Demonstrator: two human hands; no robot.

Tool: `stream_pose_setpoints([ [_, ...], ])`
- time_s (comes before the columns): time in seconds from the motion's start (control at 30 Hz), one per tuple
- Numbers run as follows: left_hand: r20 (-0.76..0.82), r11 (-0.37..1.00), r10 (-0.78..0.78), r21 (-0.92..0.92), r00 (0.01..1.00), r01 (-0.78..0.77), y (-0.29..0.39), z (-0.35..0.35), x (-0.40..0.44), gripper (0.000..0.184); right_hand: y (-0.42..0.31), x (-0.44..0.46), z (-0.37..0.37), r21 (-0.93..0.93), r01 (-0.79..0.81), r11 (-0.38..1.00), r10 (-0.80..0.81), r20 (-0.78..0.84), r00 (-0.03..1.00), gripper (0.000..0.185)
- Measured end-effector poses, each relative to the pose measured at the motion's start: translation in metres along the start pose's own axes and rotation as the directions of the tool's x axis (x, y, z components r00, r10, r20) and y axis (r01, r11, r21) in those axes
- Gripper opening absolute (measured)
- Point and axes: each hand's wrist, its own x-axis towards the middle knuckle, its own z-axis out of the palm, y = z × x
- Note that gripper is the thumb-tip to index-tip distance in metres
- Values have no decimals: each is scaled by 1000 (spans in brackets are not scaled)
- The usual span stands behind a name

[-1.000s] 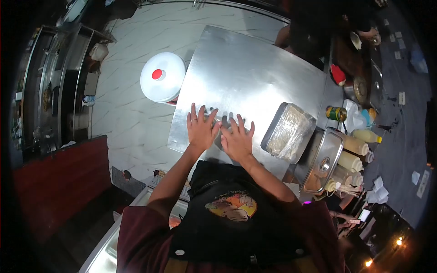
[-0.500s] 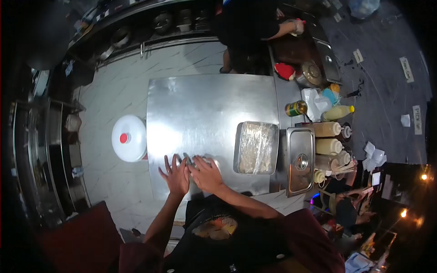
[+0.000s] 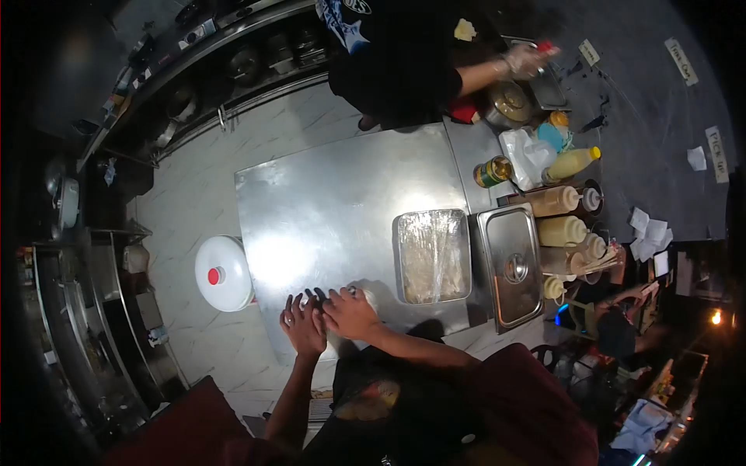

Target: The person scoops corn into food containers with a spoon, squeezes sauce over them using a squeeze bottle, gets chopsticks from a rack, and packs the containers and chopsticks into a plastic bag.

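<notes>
My left hand (image 3: pixel 303 326) is over the near edge of the steel table (image 3: pixel 326 206), palm down with its fingers stretched out. Against its thumb side lies my right hand (image 3: pixel 351 314), whose fingers also reach forward; the two hands touch or overlap slightly. I see no object in either of them, though the space beneath the palms is hidden. To the right of my hands, a metal tray covered in clear plastic wrap (image 3: pixel 433 256) rests on the table. What is inside it looks pale, but I cannot tell what it is.
A lidded steel pan (image 3: pixel 513 268) adjoins the table on the right, near several squeeze bottles (image 3: pixel 561 231) and an open can (image 3: pixel 493 172). Left of the table stands a white container with a red cap (image 3: pixel 221 273). A gloved co-worker (image 3: pixel 396 70) is at the far side.
My hands have come closer together, and the left fingers are less spread. The camera view has tilted. The co-worker's gloved hand, with something red, has shifted right.
</notes>
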Motion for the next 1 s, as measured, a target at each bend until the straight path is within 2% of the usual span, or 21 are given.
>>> stream_pose_setpoints([
  [0.17, -34, 997, 8, -72, 999, -11, -5, 2, -4, 43, 3, 9, 10, 75, -77, 994, 74, 52, 996, 25],
  [0.2, -35, 996, 22, -89, 999, -25, -6, 3, -4, 43, 2, 10, 14, 111, -68, 992, 75, -66, 995, 28],
  [0.3, -14, 989, 143, -28, 990, -143, -13, 2, -16, 44, 4, 8, 6, -2, -62, 998, 61, 180, 982, 28],
  [0.33, -14, 989, 140, -35, 990, -141, -11, 1, -23, 44, 1, 7, -1, -5, -118, 993, 116, 221, 968, 28],
  [0.43, 31, 992, 127, 12, 991, -128, -5, 9, -43, 41, -1, -8, -18, -225, 45, 973, -63, -72, 995, 27],
  [0.47, 53, 994, 104, -29, 993, -102, 1, 6, -46, 41, -5, -14, -12, -218, 0, 976, 1, 1, 1000, 28],
  [0.57, 50, 994, 103, -46, 993, -101, 8, 2, -49, 42, -8, -19, -4, -85, -56, 995, 60, 48, 997, 29],
  [0.6, 35, 992, 111, -72, 993, -108, 7, 2, -48, 43, -7, -19, -5, -98, -33, 995, 40, 72, 997, 32],
  [0.7, 32, 983, 177, -65, 984, -174, 0, 6, -46, 44, -8, -16, -10, -104, -4, 995, 12, 70, 997, 36],
  [0.8, 20, 981, 169, -103, 985, -166, 4, 6, -48, 45, -7, -19, -1, -111, -9, 994, 14, 51, 999, 42],
  [0.9, 21, 975, 194, -111, 981, -191, 3, 1, -46, 45, -14, -21, -1, -73, -97, 993, 103, 75, 992, 49],
  [1.0, -40, 969, 229, -90, 973, -231, 1, 8, -49, 46, -17, -30, -2, -172, -65, 983, 44, -124, 991, 54],
])
